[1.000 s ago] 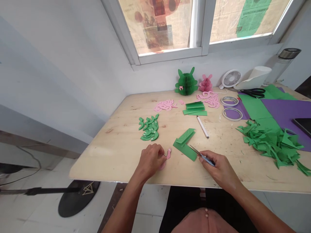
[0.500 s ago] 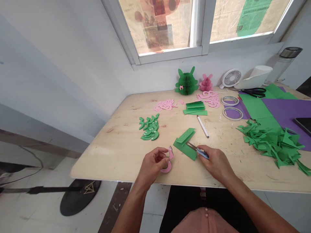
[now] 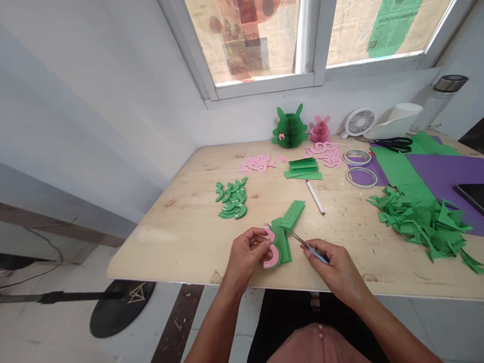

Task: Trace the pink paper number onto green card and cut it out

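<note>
No legible wording, brand or number, yellowed printed newspaper sheets across a large white-framed window, type too small and blurred to read, crossed pale-yellow strips in angular figure on round flat black base, unreadable as lettering.

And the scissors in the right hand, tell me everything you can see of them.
The scissors have slim, metal-looking blades and a pale blue handle, partly hidden by the right hand gripping it. They slant above the wooden table, blades pointing forward and left, tips at the green paper strips. Whether the tips touch the paper, or the blades are parted, I cannot tell.
</note>
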`<state>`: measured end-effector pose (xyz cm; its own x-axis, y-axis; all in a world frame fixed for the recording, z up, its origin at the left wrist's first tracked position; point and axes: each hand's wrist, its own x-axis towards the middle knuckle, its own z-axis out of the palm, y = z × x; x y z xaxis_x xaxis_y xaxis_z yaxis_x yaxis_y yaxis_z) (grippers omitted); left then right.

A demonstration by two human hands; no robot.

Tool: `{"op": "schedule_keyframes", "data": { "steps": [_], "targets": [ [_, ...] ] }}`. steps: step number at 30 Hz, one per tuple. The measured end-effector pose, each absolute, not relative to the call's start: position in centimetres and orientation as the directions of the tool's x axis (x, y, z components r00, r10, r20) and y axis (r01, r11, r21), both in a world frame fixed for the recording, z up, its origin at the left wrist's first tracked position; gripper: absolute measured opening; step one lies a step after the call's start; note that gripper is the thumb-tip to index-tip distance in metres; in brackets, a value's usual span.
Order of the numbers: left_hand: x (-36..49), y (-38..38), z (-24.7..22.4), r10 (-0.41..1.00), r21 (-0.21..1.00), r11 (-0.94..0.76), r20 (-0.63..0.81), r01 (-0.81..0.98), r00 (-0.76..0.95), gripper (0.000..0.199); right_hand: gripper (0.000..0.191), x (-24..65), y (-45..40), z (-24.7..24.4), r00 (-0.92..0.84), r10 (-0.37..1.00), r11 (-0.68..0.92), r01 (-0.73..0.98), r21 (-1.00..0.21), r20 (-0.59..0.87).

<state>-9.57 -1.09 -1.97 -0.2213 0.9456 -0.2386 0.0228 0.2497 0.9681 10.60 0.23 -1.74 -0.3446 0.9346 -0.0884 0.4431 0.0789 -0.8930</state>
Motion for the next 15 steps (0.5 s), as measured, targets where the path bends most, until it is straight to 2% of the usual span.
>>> {"op": "schedule_keyframes", "data": {
  "steps": [6,11,15],
  "targets": [
    [-8.1,0.8,-2.6,0.945,0.941,0.223,-0.144,0.256,-0.293,0.018,0.028,10.6,-0.3,-1.6,-0.339,0.937,0.090,0.458,-0.884,-0.080],
    [-7.0,0.9,-2.4,0.943,0.842,0.210,-0.040,0.498,-0.331,0.017,0.027,10.7,0.0,-1.5,-0.340,0.939,0.125,0.462,-0.878,-0.045],
    [-6.4,0.7,-2.0,0.947,0.770,0.202,0.005,0.606,-0.322,0.014,0.027,10.5,0.9,-1.3,-0.340,0.940,0.160,0.490,-0.857,-0.019]
  ]
}}
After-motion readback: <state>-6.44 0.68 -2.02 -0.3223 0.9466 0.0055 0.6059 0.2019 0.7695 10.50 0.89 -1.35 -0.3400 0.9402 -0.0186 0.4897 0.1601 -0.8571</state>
